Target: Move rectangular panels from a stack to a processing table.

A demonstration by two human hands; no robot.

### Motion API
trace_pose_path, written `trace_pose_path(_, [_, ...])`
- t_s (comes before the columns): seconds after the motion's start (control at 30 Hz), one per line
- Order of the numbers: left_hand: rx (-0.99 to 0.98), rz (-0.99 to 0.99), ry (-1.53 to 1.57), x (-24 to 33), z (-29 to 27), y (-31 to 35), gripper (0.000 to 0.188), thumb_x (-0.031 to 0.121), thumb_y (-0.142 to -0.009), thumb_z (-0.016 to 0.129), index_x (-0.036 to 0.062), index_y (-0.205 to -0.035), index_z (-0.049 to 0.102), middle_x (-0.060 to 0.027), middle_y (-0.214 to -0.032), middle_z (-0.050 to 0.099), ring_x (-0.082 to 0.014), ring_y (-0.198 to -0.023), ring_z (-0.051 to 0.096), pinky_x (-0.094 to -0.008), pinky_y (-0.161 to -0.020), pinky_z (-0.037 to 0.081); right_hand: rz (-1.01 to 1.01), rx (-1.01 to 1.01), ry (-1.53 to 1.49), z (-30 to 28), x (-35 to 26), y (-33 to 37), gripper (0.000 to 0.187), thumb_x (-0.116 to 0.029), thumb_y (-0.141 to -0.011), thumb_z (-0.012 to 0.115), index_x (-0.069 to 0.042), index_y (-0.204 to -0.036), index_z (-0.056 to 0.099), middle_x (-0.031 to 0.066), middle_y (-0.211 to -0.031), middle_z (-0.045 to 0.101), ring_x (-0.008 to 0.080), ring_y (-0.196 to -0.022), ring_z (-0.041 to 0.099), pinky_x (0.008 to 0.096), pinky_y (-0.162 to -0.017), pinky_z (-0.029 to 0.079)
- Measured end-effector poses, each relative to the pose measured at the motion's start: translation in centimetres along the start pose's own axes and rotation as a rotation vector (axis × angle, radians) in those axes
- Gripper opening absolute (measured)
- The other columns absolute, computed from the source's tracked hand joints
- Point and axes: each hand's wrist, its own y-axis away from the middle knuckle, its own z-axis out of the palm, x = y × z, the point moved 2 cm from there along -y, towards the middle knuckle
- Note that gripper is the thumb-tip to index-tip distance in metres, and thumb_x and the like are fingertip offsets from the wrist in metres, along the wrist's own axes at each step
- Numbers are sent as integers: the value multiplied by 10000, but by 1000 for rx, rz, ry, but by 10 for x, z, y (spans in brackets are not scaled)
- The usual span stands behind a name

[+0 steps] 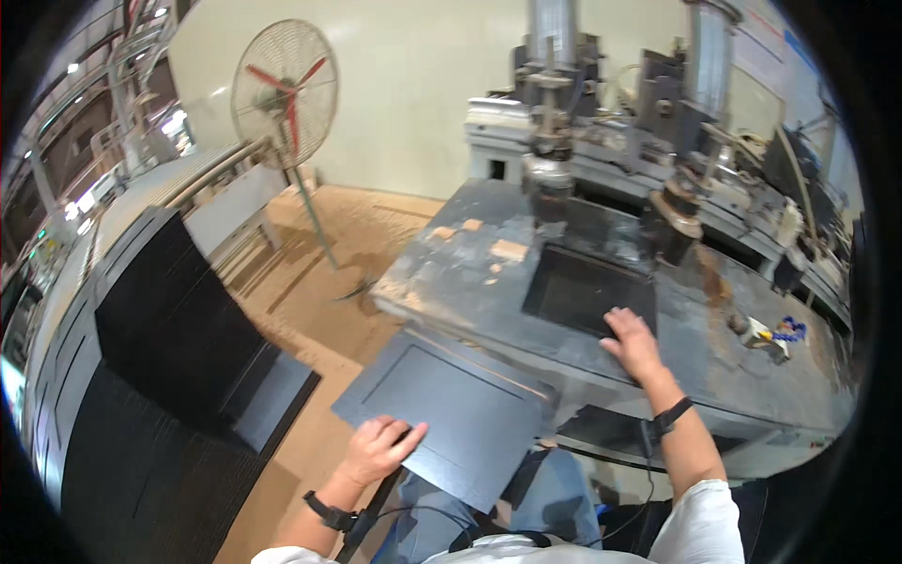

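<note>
My left hand [381, 446] grips the near left edge of a dark grey rectangular panel [451, 409] with a grooved border line, thumb on top and the other fingers bent at the edge. The panel lies tilted over my lap, its far edge close to the machine table. My right hand [633, 344] lies with fingers stretched at the near right part of a second dark panel [578, 287], which rests flat on the machine table [470, 282]. Beneath the right hand, part of that panel's near edge is hidden.
Machine spindles [672, 221] stand over the table's far side. Wood offcuts [509, 250] lie at its left, and a small fitting with a blue coil [770, 334] at its right. A tall stack of dark panels [169, 320] stands at left. Beyond is a standing fan [285, 94] on a dusty floor.
</note>
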Motion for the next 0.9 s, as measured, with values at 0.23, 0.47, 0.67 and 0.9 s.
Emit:
trace_pose_path(0.23, [-143,-491,-251,-98,-37,115,464,66,-749,575,86,-1213,586,-60,-1091,615,-252,-1016,578,-360,-817,478,-12,8,-67,9,-1,-46,458,-193,-815,663,-42,-1238,574,139,-1292,567,341,-1249,476,411,-1041,384])
trace_pose_path(0.47, [-523,-1008,-508,-176,36,207,508,95,-890,457,94,-1396,400,-99,-1343,482,-349,-1219,455,-507,-1022,382,1,67,-3,-8,-22,-17,526,-165,-865,628,-54,-1350,455,144,-1414,443,351,-1332,366,430,-1094,302])
trace_pose_path(0.67, [-670,-1448,-460,-205,50,262,1031,516,-669,772,147,-1480,253,-169,-1511,260,-512,-1311,303,-649,-1012,330,164,64,119,-87,16,137,589,-29,-802,607,-26,-1364,433,182,-1414,423,355,-1357,340,417,-1108,272])
trace_pose_path(0.9, [-730,-1465,-185,-231,25,237,1041,299,-544,895,91,-1404,347,-219,-1459,306,-460,-1303,341,-587,-1045,327,906,-279,393,-165,76,470,874,-296,-711,709,-25,-1439,310,224,-1463,332,388,-1357,303,481,-1113,248])
